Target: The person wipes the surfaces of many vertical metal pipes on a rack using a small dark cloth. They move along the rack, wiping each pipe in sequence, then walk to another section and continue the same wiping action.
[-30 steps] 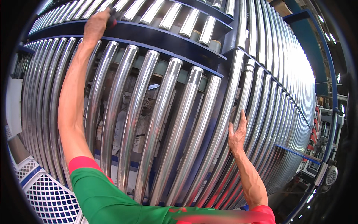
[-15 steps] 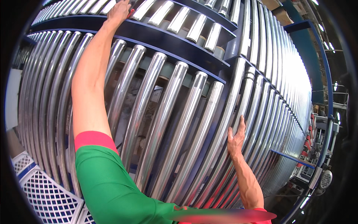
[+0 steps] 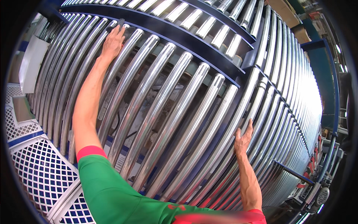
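My left hand [image 3: 113, 42] has slid down from the blue crossbar [image 3: 179, 31] onto a dark cloth [image 3: 121, 27], fingers spread. The steel rollers [image 3: 175, 112] run long, away from me. My right hand [image 3: 243, 140] rests flat and open on one roller, nearer me.

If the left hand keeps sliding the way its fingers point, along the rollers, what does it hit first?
Most likely the dark blue cross rail just past the left hand, whose fingertips already lie close to it on the steel rollers; depth is unclear.
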`<move>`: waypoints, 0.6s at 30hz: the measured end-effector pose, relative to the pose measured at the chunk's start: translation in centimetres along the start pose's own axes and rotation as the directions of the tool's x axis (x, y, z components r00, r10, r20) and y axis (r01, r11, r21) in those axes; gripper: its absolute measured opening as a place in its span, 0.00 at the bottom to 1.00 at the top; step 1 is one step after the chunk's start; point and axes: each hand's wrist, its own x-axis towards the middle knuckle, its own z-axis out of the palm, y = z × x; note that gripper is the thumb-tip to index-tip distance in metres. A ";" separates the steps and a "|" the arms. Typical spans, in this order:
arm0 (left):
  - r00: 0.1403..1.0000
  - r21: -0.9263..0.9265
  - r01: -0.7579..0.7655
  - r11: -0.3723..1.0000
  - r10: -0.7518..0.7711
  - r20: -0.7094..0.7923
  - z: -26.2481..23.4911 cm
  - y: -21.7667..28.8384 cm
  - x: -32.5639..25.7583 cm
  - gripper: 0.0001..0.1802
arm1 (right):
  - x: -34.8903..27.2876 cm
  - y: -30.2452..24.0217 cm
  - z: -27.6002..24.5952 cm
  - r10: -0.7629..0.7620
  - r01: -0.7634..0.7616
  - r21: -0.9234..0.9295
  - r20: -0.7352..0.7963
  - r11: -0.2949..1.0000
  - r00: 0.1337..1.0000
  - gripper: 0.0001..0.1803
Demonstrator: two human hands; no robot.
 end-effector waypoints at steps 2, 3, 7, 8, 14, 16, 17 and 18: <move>0.999 0.029 0.028 0.999 -0.027 -0.044 2.9 0.2 0.9 0.24 | -0.1 -0.1 0.0 0.035 -0.035 0.004 0.015 0.999 0.999 0.42; 0.998 0.108 -0.045 0.993 0.050 -0.038 3.9 -0.2 2.0 0.25 | 0.0 -0.2 0.1 0.030 -0.030 0.003 0.008 1.000 1.000 0.42; 1.000 0.197 -0.001 0.980 0.006 -0.023 5.1 -0.8 3.5 0.25 | 0.0 -0.4 -0.1 -0.033 0.032 0.049 0.006 0.998 0.999 0.41; 1.000 0.141 -0.014 0.990 0.016 -0.011 4.5 -1.0 3.4 0.24 | 0.1 -0.5 0.1 -0.018 0.018 0.035 0.012 0.999 1.000 0.41; 0.985 0.250 -0.014 0.968 0.057 -0.164 -0.7 -4.0 2.0 0.07 | -0.2 -0.1 0.0 0.027 -0.027 -0.013 0.029 1.000 0.999 0.41; 0.944 0.193 -0.014 0.981 0.077 -0.320 -1.8 -5.9 0.7 0.12 | -0.3 -0.2 0.0 0.017 -0.017 -0.010 0.023 1.000 1.000 0.42; 0.971 0.127 0.001 0.992 0.029 -0.236 -1.8 -6.7 -0.2 0.14 | -0.2 -0.3 0.0 -0.002 0.002 -0.011 0.020 1.000 1.000 0.42; 0.983 0.050 0.068 0.996 -0.059 -0.172 -1.6 -7.0 -1.6 0.17 | -0.3 -0.5 -0.1 0.014 -0.013 -0.012 0.028 1.000 1.000 0.42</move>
